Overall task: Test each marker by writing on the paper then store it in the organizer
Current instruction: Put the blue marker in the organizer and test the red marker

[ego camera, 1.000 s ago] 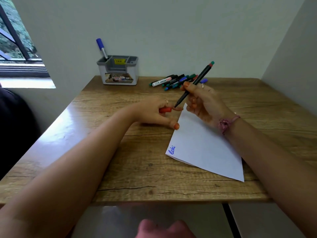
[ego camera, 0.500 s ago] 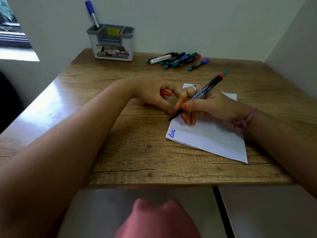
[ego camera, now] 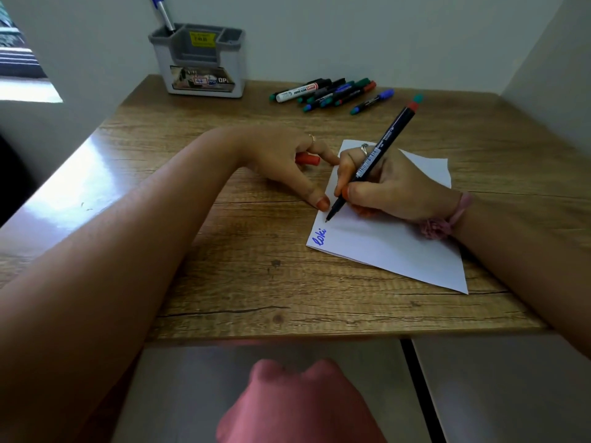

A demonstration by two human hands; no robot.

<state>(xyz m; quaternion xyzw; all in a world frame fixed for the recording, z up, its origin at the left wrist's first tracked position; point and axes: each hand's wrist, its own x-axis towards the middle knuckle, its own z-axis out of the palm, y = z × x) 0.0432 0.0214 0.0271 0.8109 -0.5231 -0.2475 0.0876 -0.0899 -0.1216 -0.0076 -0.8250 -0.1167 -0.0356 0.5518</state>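
Wood-grain worktop [ego camera: 224,282] sits in a white-walled corner. Right hand [ego camera: 393,187] pinches a black marker [ego camera: 374,158], tip on the white paper sheet [ego camera: 399,251]. Left hand [ego camera: 281,161] curls round a red cap [ego camera: 307,159]. Grey plastic organizer [ego camera: 198,59] stands near loose markers [ego camera: 329,92].

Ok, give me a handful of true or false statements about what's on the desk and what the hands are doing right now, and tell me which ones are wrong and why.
1. The right hand holds a marker with its tip at the paper. True.
2. The left hand is empty. False: it holds a red cap.
3. The paper is still blank. False: a blue word is written near its left corner.
4. One blue-capped marker stands in the organizer. True.
5. The loose markers lie inside the organizer. False: they lie on the desk to its right.
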